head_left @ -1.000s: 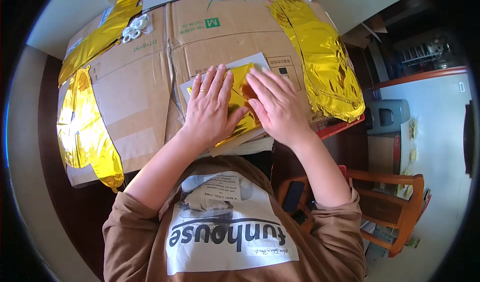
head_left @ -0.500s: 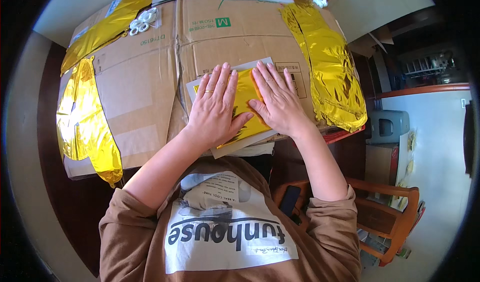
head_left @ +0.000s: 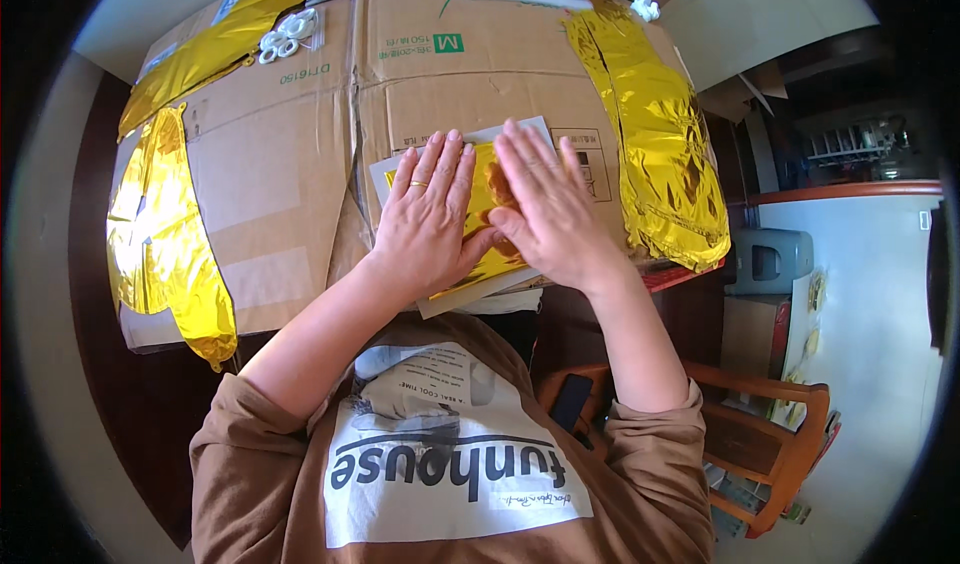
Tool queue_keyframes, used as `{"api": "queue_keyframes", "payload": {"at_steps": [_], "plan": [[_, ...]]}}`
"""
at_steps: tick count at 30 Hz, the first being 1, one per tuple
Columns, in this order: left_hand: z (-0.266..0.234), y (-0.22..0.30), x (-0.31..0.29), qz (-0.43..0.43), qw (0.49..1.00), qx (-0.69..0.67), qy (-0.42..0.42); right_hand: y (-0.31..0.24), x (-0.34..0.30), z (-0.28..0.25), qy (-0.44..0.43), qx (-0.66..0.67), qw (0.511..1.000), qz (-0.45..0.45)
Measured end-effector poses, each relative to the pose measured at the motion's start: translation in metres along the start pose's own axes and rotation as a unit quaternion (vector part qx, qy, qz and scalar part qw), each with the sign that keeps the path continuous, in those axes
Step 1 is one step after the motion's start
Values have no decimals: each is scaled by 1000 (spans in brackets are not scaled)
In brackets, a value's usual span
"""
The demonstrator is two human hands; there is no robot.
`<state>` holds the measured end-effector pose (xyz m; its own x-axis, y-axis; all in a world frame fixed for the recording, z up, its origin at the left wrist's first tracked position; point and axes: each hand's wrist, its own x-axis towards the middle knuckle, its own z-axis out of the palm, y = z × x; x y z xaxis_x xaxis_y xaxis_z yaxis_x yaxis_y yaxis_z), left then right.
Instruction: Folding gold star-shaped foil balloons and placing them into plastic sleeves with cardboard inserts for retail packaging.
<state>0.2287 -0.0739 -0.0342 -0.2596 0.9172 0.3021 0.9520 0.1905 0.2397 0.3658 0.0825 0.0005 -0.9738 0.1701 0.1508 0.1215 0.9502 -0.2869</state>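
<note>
My left hand point(head_left: 428, 212) lies flat on a folded piece of shiny gold foil point(head_left: 482, 192), its fingers stretched out and a ring on one of them. Under the foil is a pale grey board point(head_left: 434, 307), whose edges show around it. My right hand point(head_left: 556, 214) is over the foil's right side, fingers extended and slightly blurred, its thumb close to the left thumb. A reflection of it shows in the foil. Whether the right palm touches the foil, I cannot tell. Both hands hide much of the sheet.
Flattened cardboard point(head_left: 270, 154) covers the work surface. Flat gold foil balloons lie at the left point(head_left: 165, 239), far left point(head_left: 215, 49) and right point(head_left: 660, 139). White rings point(head_left: 288, 36) sit at the back left. A wooden chair point(head_left: 785, 454) with a phone point(head_left: 572, 402) stands front right.
My right hand has shifted a little left across the foil, and its thumb has come nearer to my left hand. My left hand stays in place on the foil.
</note>
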Motion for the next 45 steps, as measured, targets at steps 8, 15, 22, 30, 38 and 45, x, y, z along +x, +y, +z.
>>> {"api": "queue_keyframes", "payload": {"at_steps": [8,15,22,30,38,45], "plan": [[-8,2,1,-17,999,-41,-12,43,2,-11,127,213,963,110],[-10,-1,4,-5,998,-56,-26,92,49,-22,-34,302,944,125],[-14,-2,7,13,997,-63,-35,95,76,-40,-196,252,944,79],[-12,-2,6,3,998,-41,-43,37,43,-37,18,53,997,-47],[-50,-21,-6,-40,978,-206,8,8,0,10,-6,-3,1000,-23],[-75,-46,-41,-116,977,-180,-10,5,13,0,-45,-25,997,-52]]}}
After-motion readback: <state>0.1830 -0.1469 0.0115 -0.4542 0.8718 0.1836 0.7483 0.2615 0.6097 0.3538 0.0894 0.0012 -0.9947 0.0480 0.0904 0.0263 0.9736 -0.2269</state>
